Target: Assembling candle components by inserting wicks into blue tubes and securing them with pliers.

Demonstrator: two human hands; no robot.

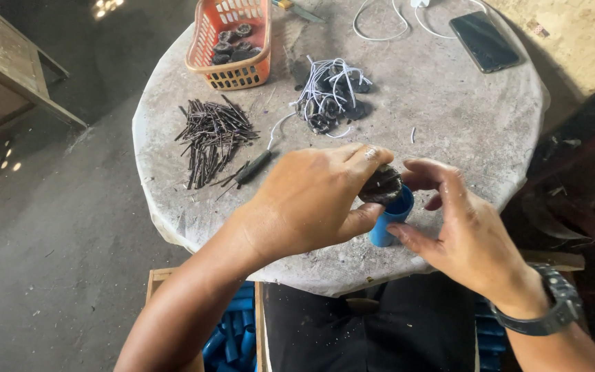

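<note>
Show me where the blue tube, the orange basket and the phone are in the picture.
blue tube (385,231): head view, on its blue side wall below the dark part.
orange basket (240,74): head view, on its front wall.
phone (484,40): head view, on the middle of its dark screen.

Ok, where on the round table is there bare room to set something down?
Bare: right side of the table below the phone, and the left edge beside the dark sticks. Crowded: around the orange basket, wired bundle and both hands at the blue tube.
</note>
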